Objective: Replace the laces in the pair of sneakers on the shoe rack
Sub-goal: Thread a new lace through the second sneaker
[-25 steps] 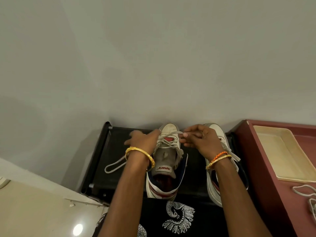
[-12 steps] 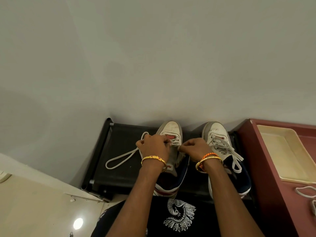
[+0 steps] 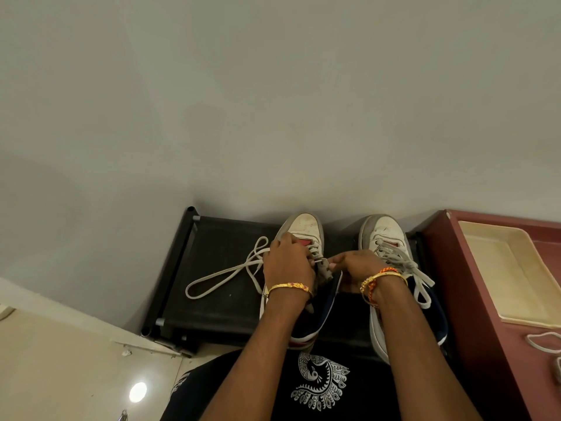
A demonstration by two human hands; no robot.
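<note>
Right now both hands meet over the left sneaker [image 3: 305,227], which sits toe-to-wall on the black shoe rack [image 3: 218,247]. The left hand [image 3: 287,264] curls over the eyelet rows, its fingers seeming to grip the upper and the lace [image 3: 224,273] there, probably to steady the shoe against the pull. The right hand [image 3: 353,264] pinches something small at the shoe's middle, most likely the lace end by the tongue; what it holds exactly is too small to tell. Slack lace trails left from under the left hand and loops across the rack's bare top, kept out of the way of the eyelets. Just right, the right sneaker [image 3: 384,230] stands laced and knotted, parked beside its mate. Farther right, a cream tray [image 3: 504,268] lies on a red cabinet [image 3: 449,268], and loose laces [image 3: 543,341] rest near its edge, within reach, probably belonging to the swap.
</note>
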